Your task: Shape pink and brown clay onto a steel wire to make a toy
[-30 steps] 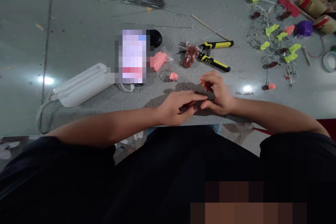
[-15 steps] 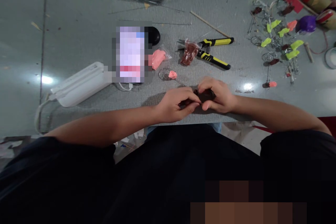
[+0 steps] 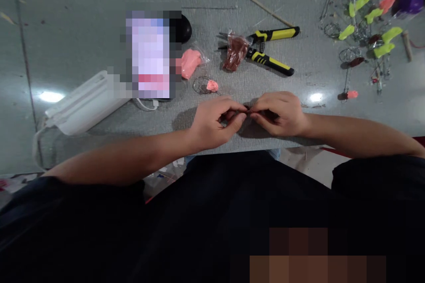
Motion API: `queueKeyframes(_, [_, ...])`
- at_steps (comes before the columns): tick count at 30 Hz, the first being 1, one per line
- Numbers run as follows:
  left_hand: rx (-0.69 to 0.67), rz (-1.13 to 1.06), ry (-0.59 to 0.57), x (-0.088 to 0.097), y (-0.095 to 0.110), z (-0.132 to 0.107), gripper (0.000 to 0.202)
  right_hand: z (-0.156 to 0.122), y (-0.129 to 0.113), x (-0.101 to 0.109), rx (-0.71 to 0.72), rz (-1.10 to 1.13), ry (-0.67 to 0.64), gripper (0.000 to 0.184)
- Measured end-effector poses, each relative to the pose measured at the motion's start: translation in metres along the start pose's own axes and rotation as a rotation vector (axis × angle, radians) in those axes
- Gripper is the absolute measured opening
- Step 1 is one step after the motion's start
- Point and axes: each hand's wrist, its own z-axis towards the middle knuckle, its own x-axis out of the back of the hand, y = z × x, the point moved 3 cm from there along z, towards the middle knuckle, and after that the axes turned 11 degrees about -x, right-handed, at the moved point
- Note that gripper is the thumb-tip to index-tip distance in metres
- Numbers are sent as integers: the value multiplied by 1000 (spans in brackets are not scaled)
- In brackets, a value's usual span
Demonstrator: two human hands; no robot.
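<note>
My left hand point(image 3: 212, 120) and my right hand point(image 3: 280, 112) meet fingertip to fingertip just above the near edge of the grey table point(image 3: 99, 22). Both are pinched on a small dark piece point(image 3: 247, 113) between them, mostly hidden by the fingers. Just beyond my left hand lies a wire loop with a pink blob point(image 3: 209, 85). Farther back are a bag of pink clay point(image 3: 191, 62), a bag of brown clay point(image 3: 235, 51) and yellow-handled pliers point(image 3: 270, 48).
A phone point(image 3: 151, 55) leans against a black object, wired to a white power bank point(image 3: 81, 104) at left. Several wire pieces with yellow-green, pink and brown tips point(image 3: 360, 31) lie at right. A thin wooden stick point(image 3: 262, 6) and wire rods lie at the back.
My right hand came down from a raised, half-open pose and closed onto the dark piece against my left fingertips. The view tilted, so the table's things sit lower in frame.
</note>
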Motion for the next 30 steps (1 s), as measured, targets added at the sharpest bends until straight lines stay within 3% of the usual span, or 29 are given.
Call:
queueKeyframes(5, [62, 104, -77, 1, -5, -2, 34, -5, 4, 3, -25, -157, -124, 14])
queueKeyframes(13, [96, 313, -315, -7, -6, 2, 44, -8, -3, 2, 209, -402, -99, 11])
queueKeyframes(20, [41, 276, -232, -10, -8, 3, 37, -10, 4, -2, 141, -457, -151, 23])
queueKeyframes(30, [33, 296, -226, -11, -8, 5, 35, -12, 4, -5, 100, -483, -183, 31])
